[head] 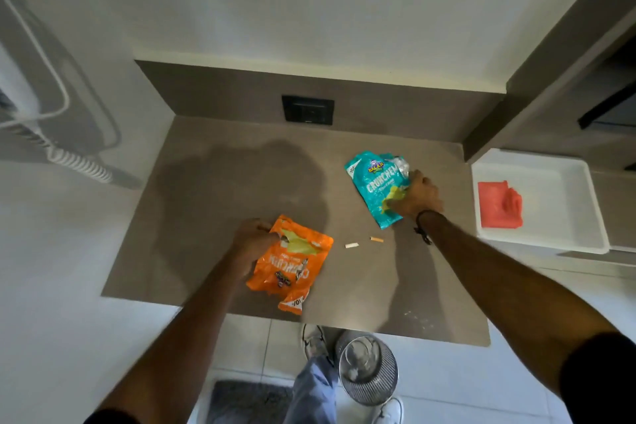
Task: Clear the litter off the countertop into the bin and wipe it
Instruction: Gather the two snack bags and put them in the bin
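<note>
An orange snack packet lies near the front of the brown countertop; my left hand grips its left edge. Farther right, a teal snack packet lies on the counter with my right hand closed on its right side. Between the two packets lie two small butts, one white and one orange-tipped. White crumbs dot the front right of the counter. A round metal mesh bin stands on the floor below the counter's front edge.
A white tray at the right holds a folded red cloth. A black socket plate sits on the back wall. A white wall appliance with a coiled cord hangs at the left. My shoes and a grey mat are on the floor.
</note>
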`<act>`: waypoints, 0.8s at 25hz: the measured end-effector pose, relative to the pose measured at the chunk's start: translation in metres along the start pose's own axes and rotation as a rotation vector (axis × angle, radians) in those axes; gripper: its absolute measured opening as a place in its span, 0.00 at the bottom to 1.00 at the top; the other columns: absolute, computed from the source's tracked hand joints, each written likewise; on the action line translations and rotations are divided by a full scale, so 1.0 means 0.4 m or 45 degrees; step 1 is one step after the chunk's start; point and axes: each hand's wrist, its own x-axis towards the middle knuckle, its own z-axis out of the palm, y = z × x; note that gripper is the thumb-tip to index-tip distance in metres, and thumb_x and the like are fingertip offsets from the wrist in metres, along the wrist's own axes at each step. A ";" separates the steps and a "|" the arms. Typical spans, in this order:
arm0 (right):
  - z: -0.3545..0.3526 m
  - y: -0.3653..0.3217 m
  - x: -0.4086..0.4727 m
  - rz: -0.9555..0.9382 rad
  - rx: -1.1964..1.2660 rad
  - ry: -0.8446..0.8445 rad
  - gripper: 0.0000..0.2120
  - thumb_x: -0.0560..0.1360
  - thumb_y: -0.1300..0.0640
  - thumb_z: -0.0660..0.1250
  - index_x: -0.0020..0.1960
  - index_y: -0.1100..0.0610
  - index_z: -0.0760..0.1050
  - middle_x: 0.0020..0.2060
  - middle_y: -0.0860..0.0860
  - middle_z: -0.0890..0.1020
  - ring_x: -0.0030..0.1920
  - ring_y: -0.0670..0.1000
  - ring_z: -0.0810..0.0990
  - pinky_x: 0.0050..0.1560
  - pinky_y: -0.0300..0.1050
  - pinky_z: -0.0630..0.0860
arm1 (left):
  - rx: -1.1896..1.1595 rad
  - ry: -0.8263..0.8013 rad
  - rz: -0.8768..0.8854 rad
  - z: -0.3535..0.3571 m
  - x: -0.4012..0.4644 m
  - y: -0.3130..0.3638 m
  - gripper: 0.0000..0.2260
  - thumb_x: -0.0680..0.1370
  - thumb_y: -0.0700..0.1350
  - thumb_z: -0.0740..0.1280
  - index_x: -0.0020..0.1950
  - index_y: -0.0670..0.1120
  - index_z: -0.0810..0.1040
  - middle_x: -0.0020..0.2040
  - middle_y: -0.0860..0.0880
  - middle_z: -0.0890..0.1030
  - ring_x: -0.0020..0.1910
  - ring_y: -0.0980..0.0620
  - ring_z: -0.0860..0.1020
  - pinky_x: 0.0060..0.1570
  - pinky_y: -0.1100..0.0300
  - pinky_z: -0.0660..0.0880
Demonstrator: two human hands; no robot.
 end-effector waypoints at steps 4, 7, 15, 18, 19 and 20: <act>0.015 0.041 0.013 -0.007 0.157 -0.022 0.24 0.66 0.54 0.77 0.60 0.59 0.78 0.56 0.59 0.81 0.57 0.61 0.79 0.56 0.52 0.76 | -0.514 -0.259 -0.103 -0.017 -0.036 0.020 0.05 0.78 0.35 0.66 0.48 0.41 0.81 0.35 0.47 0.84 0.28 0.56 0.83 0.25 0.65 0.78; 0.011 0.068 0.006 0.183 0.684 -0.153 0.10 0.68 0.55 0.77 0.46 0.59 0.83 0.51 0.60 0.85 0.46 0.55 0.82 0.50 0.49 0.80 | -0.606 -0.271 -0.064 -0.033 -0.065 0.020 0.07 0.79 0.36 0.64 0.51 0.44 0.81 0.44 0.42 0.83 0.34 0.52 0.83 0.33 0.60 0.81; -0.060 0.123 -0.370 0.020 1.523 -0.991 0.17 0.72 0.58 0.73 0.59 0.63 0.79 0.53 0.60 0.85 0.45 0.54 0.86 0.48 0.47 0.84 | -0.744 -0.173 0.074 0.055 -0.330 0.066 0.06 0.78 0.38 0.65 0.53 0.43 0.80 0.45 0.41 0.83 0.36 0.51 0.82 0.36 0.59 0.80; -0.038 0.225 -0.504 -0.034 1.293 -0.976 0.13 0.69 0.56 0.77 0.50 0.60 0.82 0.46 0.57 0.87 0.42 0.53 0.86 0.46 0.48 0.84 | -0.834 -0.222 0.107 0.145 -0.487 0.068 0.09 0.79 0.36 0.61 0.44 0.45 0.80 0.34 0.47 0.80 0.27 0.57 0.78 0.30 0.62 0.77; -0.032 0.261 -0.539 -0.064 1.273 -1.012 0.11 0.71 0.57 0.76 0.51 0.60 0.82 0.47 0.57 0.87 0.44 0.53 0.86 0.49 0.50 0.84 | -0.824 -0.236 0.109 0.177 -0.532 0.054 0.12 0.79 0.36 0.61 0.40 0.46 0.80 0.31 0.48 0.79 0.26 0.56 0.76 0.32 0.60 0.74; -0.029 0.298 -0.570 -0.083 1.274 -1.054 0.12 0.72 0.58 0.75 0.54 0.61 0.82 0.48 0.56 0.87 0.46 0.53 0.86 0.52 0.51 0.83 | -0.817 -0.261 0.115 0.209 -0.569 0.032 0.13 0.80 0.37 0.61 0.39 0.46 0.81 0.31 0.49 0.79 0.29 0.55 0.75 0.34 0.58 0.73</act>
